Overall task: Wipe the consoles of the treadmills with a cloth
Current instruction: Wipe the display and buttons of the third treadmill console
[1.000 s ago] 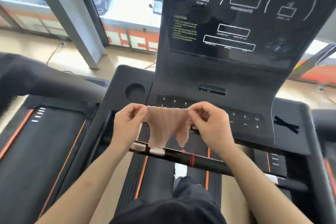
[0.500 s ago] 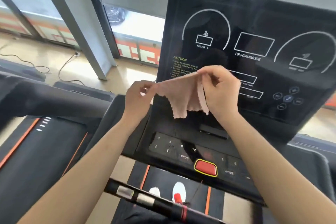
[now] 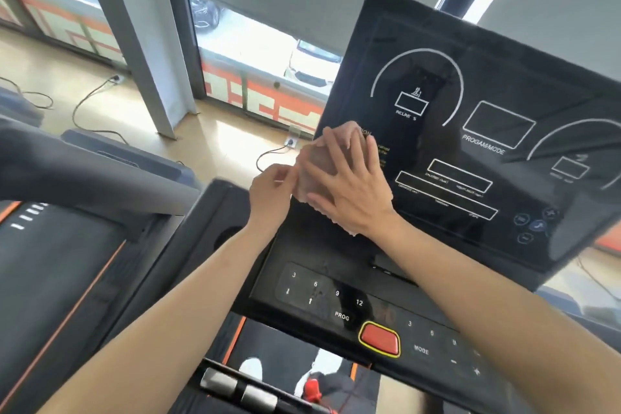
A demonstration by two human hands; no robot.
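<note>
A black treadmill console (image 3: 477, 151) with white dial outlines fills the right half of the view. My right hand (image 3: 346, 181) lies flat with spread fingers over a pinkish-beige cloth (image 3: 314, 168), pressing it against the console's lower left edge. My left hand (image 3: 272, 191) pinches the cloth's left edge just beside the console. Most of the cloth is hidden under my right hand. Below sits the keypad panel (image 3: 316, 289) with a red stop button (image 3: 379, 339).
Another treadmill (image 3: 60, 262) with a black belt and orange stripe stands to the left. A grey pillar (image 3: 134, 30) and windows lie beyond. Cables (image 3: 87, 101) run over the wooden floor. A handlebar (image 3: 242, 393) crosses below, with my shoes (image 3: 312, 380) on the belt.
The cloth went from being held stretched between both hands in the air to lying folded under my flat right hand against the console's left edge. My view tilted upward.
</note>
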